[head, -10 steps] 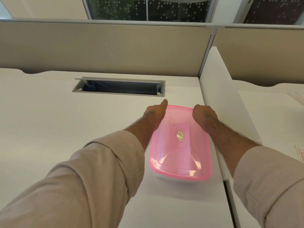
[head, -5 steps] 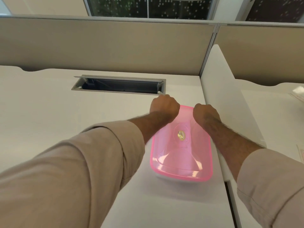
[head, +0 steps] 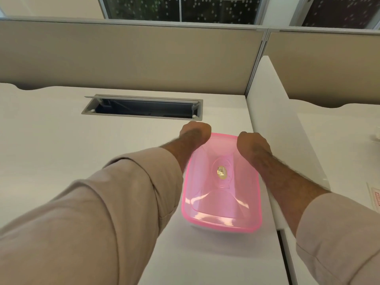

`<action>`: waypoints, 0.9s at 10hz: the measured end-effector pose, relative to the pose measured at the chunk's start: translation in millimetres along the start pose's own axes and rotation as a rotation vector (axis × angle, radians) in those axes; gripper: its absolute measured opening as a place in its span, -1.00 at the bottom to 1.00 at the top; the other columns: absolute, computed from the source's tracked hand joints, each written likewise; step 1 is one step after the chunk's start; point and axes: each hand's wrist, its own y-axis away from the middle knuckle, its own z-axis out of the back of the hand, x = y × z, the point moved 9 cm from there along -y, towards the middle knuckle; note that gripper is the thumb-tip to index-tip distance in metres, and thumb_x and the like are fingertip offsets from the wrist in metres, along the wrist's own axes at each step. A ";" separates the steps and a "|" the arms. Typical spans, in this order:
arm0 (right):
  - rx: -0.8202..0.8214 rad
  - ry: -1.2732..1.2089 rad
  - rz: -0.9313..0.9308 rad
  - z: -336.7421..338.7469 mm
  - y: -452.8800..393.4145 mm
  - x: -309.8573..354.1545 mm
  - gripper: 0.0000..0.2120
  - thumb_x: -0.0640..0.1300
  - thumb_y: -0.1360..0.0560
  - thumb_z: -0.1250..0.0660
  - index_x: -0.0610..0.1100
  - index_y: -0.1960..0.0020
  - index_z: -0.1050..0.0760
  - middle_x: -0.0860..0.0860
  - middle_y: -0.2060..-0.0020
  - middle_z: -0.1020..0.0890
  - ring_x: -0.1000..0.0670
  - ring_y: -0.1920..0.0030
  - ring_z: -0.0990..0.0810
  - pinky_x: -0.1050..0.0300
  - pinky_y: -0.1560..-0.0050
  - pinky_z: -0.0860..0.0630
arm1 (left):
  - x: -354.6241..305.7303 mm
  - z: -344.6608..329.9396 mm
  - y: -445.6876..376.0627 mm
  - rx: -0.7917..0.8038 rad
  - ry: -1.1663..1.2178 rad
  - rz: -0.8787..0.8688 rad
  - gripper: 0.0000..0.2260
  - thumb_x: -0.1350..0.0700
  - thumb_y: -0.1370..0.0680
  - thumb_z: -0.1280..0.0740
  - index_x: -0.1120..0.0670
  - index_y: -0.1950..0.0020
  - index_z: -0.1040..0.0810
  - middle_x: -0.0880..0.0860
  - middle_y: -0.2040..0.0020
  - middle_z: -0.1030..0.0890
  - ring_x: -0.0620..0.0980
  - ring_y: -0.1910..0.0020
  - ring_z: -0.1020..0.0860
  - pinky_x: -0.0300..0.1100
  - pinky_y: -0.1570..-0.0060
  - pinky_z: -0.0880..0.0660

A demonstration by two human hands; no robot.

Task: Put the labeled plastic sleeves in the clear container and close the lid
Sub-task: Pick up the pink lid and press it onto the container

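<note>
A clear container (head: 207,227) with a translucent pink lid (head: 222,198) stands on the white desk (head: 61,151), near its right edge. A gold sticker (head: 221,172) sits in the middle of the lid. My left hand (head: 195,133) is at the lid's far left corner with its fingers curled down over the edge. My right hand (head: 251,145) grips the far right corner the same way. The fingertips of both hands are hidden behind the knuckles. I see no plastic sleeves through the pink lid.
An open grey cable slot (head: 141,108) lies in the desk just beyond my left hand. A white divider (head: 273,120) rises right of the container. A beige partition (head: 131,58) closes the back. A printed sheet (head: 375,199) lies on the neighbouring desk.
My left hand went from a stretched-out finger at the lid's far left corner to curled fingers over that corner. The right hand and the container kept their places.
</note>
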 end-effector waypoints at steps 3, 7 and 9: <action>0.067 0.022 -0.048 1.3 3.3 -1.5 -0.81 -0.40 -0.46 -0.16 -0.18 0.26 -0.33 -0.23 -0.13 -0.57 -0.26 -0.14 -0.55 0.03 0.01 -0.46 | -1.3 -0.6 -2.5 -0.007 -0.107 -0.027 -0.69 0.25 -0.57 -0.12 0.21 -0.18 -0.59 0.18 -0.21 -0.61 0.13 0.02 -0.49 -0.13 0.06 -0.39; 0.067 0.035 -0.089 2.2 4.4 -5.0 -0.82 -0.41 -0.43 -0.16 -0.24 0.06 -0.48 -0.20 -0.12 -0.59 -0.23 -0.12 -0.58 0.10 0.05 -0.45 | 0.6 -2.2 -7.6 0.008 0.002 -0.048 -0.64 0.09 -0.62 -0.12 0.23 -0.26 -0.57 0.20 -0.26 -0.59 0.21 -0.25 -0.54 -0.04 -0.03 -0.43; 0.009 -0.085 -0.115 -2.3 -5.3 -12.6 -0.73 -0.32 -0.52 -0.08 -0.26 -0.07 -0.51 -0.26 -0.12 -0.57 -0.28 -0.13 -0.55 0.05 0.06 -0.41 | 11.5 -0.9 -8.5 -0.086 0.141 0.026 -0.81 0.09 -0.53 -0.22 0.15 0.24 -0.46 0.05 0.23 -0.52 -0.03 0.34 -0.42 -0.24 0.28 -0.33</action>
